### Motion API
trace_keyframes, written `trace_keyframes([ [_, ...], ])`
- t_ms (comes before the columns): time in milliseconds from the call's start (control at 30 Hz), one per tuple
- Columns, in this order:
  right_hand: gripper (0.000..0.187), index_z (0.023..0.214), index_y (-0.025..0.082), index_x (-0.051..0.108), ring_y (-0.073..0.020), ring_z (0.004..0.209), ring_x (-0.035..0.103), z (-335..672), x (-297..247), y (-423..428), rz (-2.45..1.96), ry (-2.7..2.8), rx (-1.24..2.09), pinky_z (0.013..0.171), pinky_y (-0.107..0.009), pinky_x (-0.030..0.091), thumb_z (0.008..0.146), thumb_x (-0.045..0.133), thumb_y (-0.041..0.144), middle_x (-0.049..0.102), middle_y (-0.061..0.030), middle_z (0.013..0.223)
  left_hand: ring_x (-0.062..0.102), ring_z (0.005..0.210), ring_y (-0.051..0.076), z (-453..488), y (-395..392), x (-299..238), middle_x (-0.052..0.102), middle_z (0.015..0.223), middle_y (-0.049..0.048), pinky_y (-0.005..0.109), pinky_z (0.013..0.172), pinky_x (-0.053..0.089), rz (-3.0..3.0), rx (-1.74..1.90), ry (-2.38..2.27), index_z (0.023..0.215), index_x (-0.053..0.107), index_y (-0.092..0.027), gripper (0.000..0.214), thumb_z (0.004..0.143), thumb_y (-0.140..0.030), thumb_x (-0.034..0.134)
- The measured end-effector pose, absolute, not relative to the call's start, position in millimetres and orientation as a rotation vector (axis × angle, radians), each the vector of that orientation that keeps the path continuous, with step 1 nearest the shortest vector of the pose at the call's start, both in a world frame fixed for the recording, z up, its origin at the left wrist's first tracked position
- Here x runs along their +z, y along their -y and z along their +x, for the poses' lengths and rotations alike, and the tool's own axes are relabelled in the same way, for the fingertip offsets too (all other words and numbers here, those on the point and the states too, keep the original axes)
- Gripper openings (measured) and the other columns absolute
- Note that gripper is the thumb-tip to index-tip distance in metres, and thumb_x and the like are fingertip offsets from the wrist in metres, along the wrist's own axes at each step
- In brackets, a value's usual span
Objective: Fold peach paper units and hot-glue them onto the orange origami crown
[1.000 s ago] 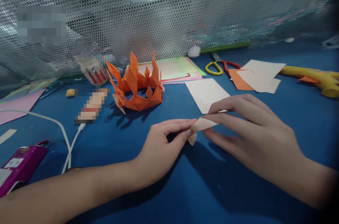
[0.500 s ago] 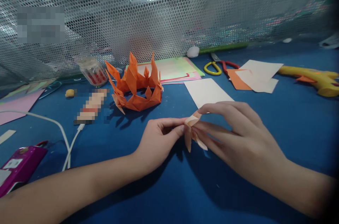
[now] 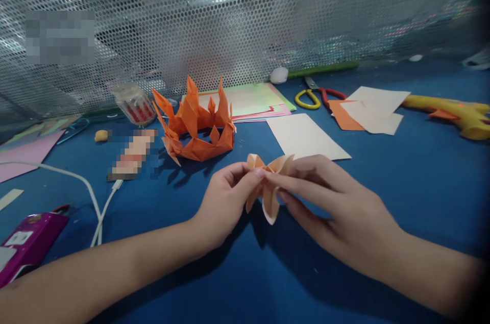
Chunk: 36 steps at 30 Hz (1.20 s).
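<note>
Between my two hands is a peach-coloured paper flower point(image 3: 270, 205) with several curved petals, held just above the blue table point(image 3: 245, 283). My left hand point(image 3: 227, 196) pinches it from the left, thumb on the near side. From the right, the fingers of my right hand point(image 3: 340, 206) close on its petals near the centre. Parts of the flower are hidden behind my fingers. Beyond my hands stands an orange folded-paper crown point(image 3: 191, 132) with pointed tips. A cream sheet of paper point(image 3: 308, 135) lies just past my right hand.
Scissors point(image 3: 307, 99) with yellow and red handles lie near loose paper pieces point(image 3: 377, 107). A yellow glue gun point(image 3: 455, 115) rests at the right. Coloured sheets point(image 3: 252, 94), a jar point(image 3: 133, 104), a white cable point(image 3: 84, 178) and a purple power strip point(image 3: 34, 237) surround the crown. Perforated metal point(image 3: 245, 18) rises behind.
The flower has turned so its petals spread more towards me. My right fingers have shifted from its top edge to its right side, and my left hand has moved slightly left.
</note>
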State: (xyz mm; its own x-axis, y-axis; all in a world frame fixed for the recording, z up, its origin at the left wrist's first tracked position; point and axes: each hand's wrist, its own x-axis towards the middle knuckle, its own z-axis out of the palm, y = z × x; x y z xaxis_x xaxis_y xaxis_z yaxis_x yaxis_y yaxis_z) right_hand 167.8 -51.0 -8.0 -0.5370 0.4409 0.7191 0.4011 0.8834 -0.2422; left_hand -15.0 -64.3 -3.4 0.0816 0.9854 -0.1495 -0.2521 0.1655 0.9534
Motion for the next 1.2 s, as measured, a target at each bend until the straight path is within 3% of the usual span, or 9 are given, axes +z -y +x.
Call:
trace_keyframes([
  [200,0.007,0.097,0.025,0.057,-0.0147,0.071,0.071,167.5,-5.1,46.6,-0.812,1.862,0.712,0.066,-0.025,0.06,0.094,0.063,0.026,0.068,-0.0007,0.084,0.046,0.053,0.007,-15.3,64.0,-4.4,0.052,0.059,-0.006,0.018,0.053,0.039,0.908,1.149,-1.044,0.072,0.061,-0.018,0.04,0.073,-0.053,0.08],
  [300,0.028,0.08,0.023,0.061,-0.014,0.059,0.063,167.1,-4.7,43.7,-0.953,1.959,0.969,0.054,-0.023,0.052,0.095,0.062,0.046,0.066,0.0005,0.068,0.046,0.05,0.008,-15.5,65.9,-1.6,0.056,0.058,-0.0043,0.019,0.049,0.038,0.933,1.113,-1.035,0.072,0.062,-0.017,0.04,0.072,-0.052,0.081],
  [433,0.046,0.073,0.021,0.062,-0.0136,0.056,0.059,164.1,-5.0,42.0,-0.943,2.04,1.196,0.054,-0.024,0.048,0.095,0.057,0.061,0.064,-0.0008,0.065,0.047,0.049,0.008,-15.2,69.8,1.5,0.057,0.058,-0.0042,0.02,0.049,0.04,1.007,1.087,-0.985,0.073,0.063,-0.016,0.036,0.073,-0.047,0.082],
  [600,0.048,0.073,0.021,0.062,-0.0137,0.055,0.057,163.6,-4.5,42.1,-0.904,2.09,1.13,0.052,-0.024,0.045,0.096,0.054,0.062,0.061,0.0001,0.062,0.064,0.067,0.013,-15.0,73.5,2.3,0.069,0.078,0.0006,0.022,0.061,0.05,1.072,1.09,-0.926,0.1,0.068,-0.016,0.031,0.077,-0.033,0.08],
  [700,0.039,0.073,0.021,0.06,-0.0119,0.055,0.055,166.5,-7.1,41.6,-0.858,2.11,0.973,0.052,-0.022,0.044,0.1,0.053,0.049,0.061,0.0019,0.062,0.057,0.057,0.01,-15.7,73.6,2.6,0.065,0.072,-0.0017,0.02,0.055,0.046,1.104,1.066,-0.94,0.099,0.067,-0.016,0.027,0.078,-0.029,0.079],
  [833,0.028,0.074,0.022,0.056,-0.01,0.055,0.055,170.4,-10.9,40.4,-0.81,2.178,0.743,0.053,-0.019,0.042,0.1,0.052,0.03,0.061,0.0029,0.065,0.047,0.048,0.008,-16.1,71.4,2.0,0.056,0.062,-0.0045,0.021,0.049,0.04,1.164,1.053,-0.942,0.093,0.066,-0.016,0.023,0.084,-0.036,0.072],
  [1000,0.025,0.074,0.022,0.052,-0.0102,0.054,0.056,170.5,-7.8,40.2,-0.784,2.246,0.695,0.052,-0.019,0.044,0.099,0.051,0.025,0.062,0.0024,0.065,0.044,0.052,0.009,-16.3,71.2,-0.5,0.053,0.067,-0.0043,0.022,0.051,0.037,1.181,1.033,-0.896,0.098,0.063,-0.017,0.031,0.088,-0.045,0.07],
  [1200,0.023,0.078,0.022,0.056,-0.0105,0.055,0.058,170.1,-6.5,41.1,-0.785,2.239,0.673,0.053,-0.019,0.044,0.099,0.049,0.025,0.063,0.002,0.067,0.043,0.055,0.008,-17.1,72.8,-0.6,0.056,0.078,-0.0029,0.021,0.052,0.038,1.111,1.014,-0.872,0.108,0.061,-0.02,0.033,0.084,-0.037,0.074],
])
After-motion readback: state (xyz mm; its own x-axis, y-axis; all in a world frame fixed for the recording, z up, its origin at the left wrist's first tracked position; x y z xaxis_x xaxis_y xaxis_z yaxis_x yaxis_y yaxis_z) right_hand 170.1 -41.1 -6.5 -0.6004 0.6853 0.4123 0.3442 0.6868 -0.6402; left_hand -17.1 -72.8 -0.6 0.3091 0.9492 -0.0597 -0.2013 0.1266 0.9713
